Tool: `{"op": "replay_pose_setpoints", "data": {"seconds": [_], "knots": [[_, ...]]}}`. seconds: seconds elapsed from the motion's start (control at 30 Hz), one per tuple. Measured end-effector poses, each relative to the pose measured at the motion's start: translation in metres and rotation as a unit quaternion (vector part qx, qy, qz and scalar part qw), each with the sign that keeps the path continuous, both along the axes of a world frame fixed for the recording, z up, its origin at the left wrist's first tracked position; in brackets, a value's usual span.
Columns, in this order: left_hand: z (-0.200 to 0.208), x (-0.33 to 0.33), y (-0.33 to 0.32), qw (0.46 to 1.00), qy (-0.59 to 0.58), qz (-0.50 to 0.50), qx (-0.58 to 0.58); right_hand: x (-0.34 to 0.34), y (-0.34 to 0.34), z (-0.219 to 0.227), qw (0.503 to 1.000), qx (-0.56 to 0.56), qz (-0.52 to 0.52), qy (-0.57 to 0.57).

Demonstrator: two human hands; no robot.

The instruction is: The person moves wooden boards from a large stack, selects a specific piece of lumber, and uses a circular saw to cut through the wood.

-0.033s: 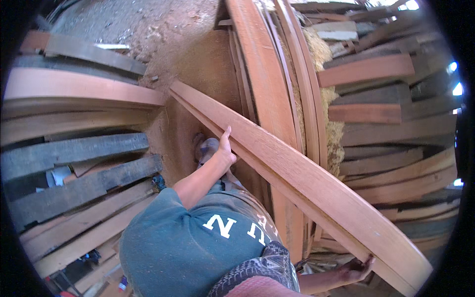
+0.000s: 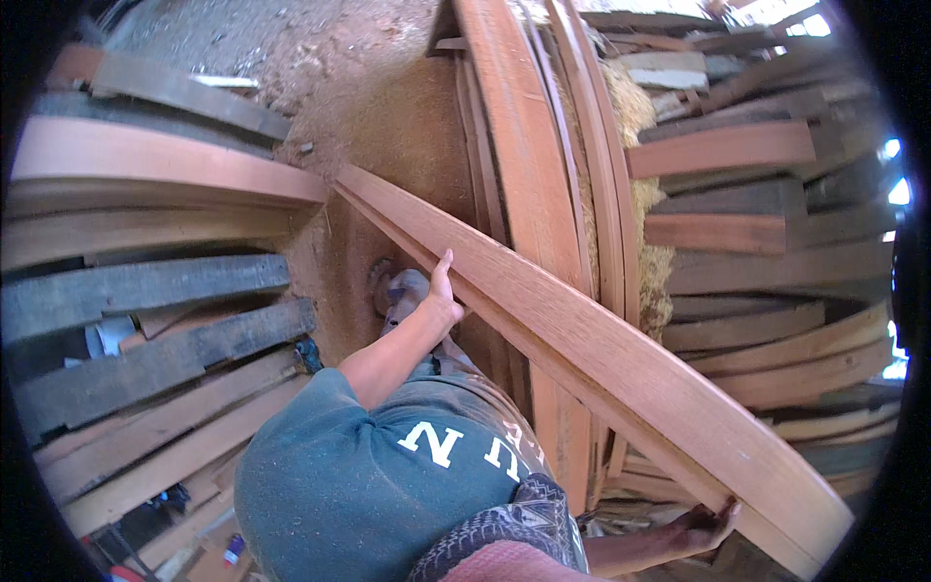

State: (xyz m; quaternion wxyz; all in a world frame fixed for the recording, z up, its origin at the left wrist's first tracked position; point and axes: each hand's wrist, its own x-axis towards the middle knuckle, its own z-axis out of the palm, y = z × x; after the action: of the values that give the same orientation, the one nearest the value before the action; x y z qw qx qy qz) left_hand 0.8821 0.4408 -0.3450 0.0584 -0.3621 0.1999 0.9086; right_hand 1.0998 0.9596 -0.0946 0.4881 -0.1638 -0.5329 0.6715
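- A long reddish wooden plank [image 2: 582, 359] runs diagonally, its far end up-left near the sawdust floor [image 2: 369, 107], its near end low-right.
- The left hand [image 2: 444, 296] grips the plank's lower edge about midway, fingers wrapped under, thumb pointing up along its face.
- The right hand [image 2: 706, 529] clamps on the plank's underside near the low-right end.
- Stacked grey and brown boards [image 2: 155, 291] lie to the left; upright planks [image 2: 524, 145] stand behind.
- A green shirt [image 2: 378, 485] fills the lower middle.

Sawdust floor [image 2: 369, 107], stacked weathered planks [image 2: 145, 291] both sides, daylight upper right.
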Motion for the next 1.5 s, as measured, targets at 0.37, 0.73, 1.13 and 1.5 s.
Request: {"op": "replay_pose_setpoints", "data": {"seconds": [0.37,0.73,1.13,1.5], "knots": [[-0.016,0.054,-0.28,0.994,-0.093,0.039,-0.048,-0.14,-0.272,0.159,0.945,0.299,-0.039,0.128],[0.038,-0.04,-0.387,0.973,-0.148,-0.044,-0.173,-0.251,-0.413,0.247,0.856,0.486,-0.128,0.126],[-0.077,0.01,-0.277,0.87,-0.272,-0.341,-0.231,-0.077,-0.254,0.196,0.699,0.611,-0.363,-0.081],[-0.169,0.007,-0.248,0.9,-0.242,-0.291,-0.218,-0.11,-0.099,0.164,0.894,0.162,0.399,0.123]]}}
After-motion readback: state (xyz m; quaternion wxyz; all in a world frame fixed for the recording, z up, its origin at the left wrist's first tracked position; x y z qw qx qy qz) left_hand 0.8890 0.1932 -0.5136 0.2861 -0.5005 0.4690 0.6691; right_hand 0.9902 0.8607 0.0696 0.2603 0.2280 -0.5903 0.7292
